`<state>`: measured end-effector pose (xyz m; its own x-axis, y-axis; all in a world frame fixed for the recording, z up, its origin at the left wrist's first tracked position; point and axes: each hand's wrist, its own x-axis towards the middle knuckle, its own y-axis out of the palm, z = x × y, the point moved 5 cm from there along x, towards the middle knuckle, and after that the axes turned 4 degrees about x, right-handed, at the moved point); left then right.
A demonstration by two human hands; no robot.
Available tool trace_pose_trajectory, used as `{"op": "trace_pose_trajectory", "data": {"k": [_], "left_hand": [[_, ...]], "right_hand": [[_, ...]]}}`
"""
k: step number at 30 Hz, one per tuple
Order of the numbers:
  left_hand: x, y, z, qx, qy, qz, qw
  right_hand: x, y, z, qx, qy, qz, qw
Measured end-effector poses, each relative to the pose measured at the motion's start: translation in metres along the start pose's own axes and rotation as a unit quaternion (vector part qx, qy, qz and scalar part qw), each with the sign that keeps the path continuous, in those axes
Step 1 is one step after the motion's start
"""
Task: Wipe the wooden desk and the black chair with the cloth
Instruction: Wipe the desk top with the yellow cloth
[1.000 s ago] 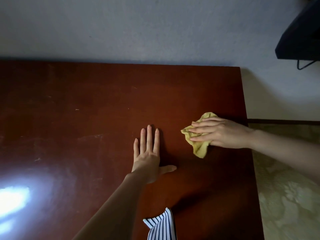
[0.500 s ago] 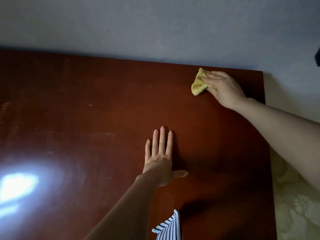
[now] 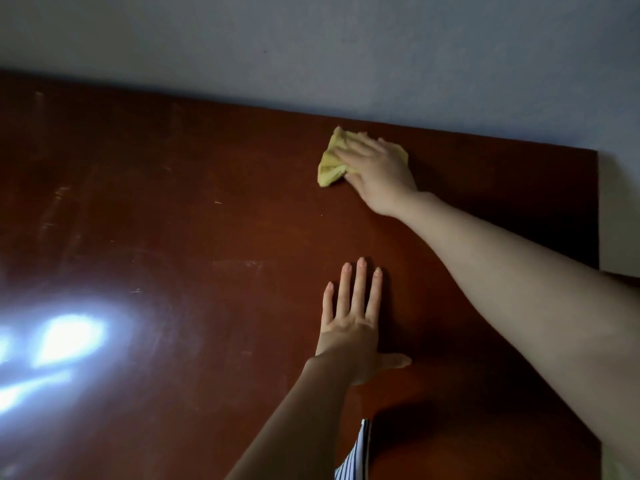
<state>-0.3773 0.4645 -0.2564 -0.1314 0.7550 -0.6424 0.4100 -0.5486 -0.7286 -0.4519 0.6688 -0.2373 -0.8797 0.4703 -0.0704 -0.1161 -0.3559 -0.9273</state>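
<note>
On the cloth (image 3: 329, 167), right hand (image 3: 378, 172) flat

The wooden desk (image 3: 207, 237) is a broad, dark reddish-brown slab, glossy enough to throw back a bright patch of light at its 8 o'clock side, with faint scuffs and streaks across the top. The cloth (image 3: 330, 164) is small, pale yellow and crumpled. It lies on the desktop toward 1 o'clock, close to the far edge, and bunches out at 9 o'clock from the right hand (image 3: 377, 171) pressing on it.
</note>
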Motion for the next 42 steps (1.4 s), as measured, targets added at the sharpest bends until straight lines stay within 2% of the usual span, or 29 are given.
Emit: {"op": "trace_pose_trajectory", "data": {"k": [4, 9, 12, 21, 27, 34, 38, 42], "left_hand": [[0.000, 0.000, 0.001, 0.001, 0.000, -0.006, 1.000], [0.001, 0.002, 0.004, 0.015, -0.005, -0.005, 1.000], [0.001, 0.003, 0.005, 0.013, -0.009, -0.012, 1.000], [0.000, 0.001, 0.003, 0.015, -0.011, -0.028, 0.999], [0.001, 0.004, 0.004, 0.020, -0.016, -0.028, 0.999], [0.002, 0.003, 0.004, 0.026, -0.021, -0.033, 0.999], [0.001, 0.002, 0.004, 0.030, -0.022, -0.030, 0.999], [0.000, 0.001, 0.003, 0.034, -0.025, -0.033, 0.999]], "right_hand": [[-0.034, 0.012, 0.029, 0.035, -0.063, 0.035, 0.997], [-0.083, 0.013, 0.039, 0.079, -0.043, 0.020, 0.996], [-0.115, 0.009, 0.025, 0.055, -0.020, 0.004, 0.998], [-0.170, -0.030, -0.084, 0.004, 0.129, -0.074, 0.989], [-0.169, -0.057, -0.163, 0.017, 0.250, -0.121, 0.961], [-0.150, -0.076, -0.206, 0.042, 0.373, -0.154, 0.914], [-0.153, -0.066, -0.175, -0.014, 0.343, -0.172, 0.923], [-0.181, -0.043, -0.125, -0.005, 0.265, -0.162, 0.950]]}}
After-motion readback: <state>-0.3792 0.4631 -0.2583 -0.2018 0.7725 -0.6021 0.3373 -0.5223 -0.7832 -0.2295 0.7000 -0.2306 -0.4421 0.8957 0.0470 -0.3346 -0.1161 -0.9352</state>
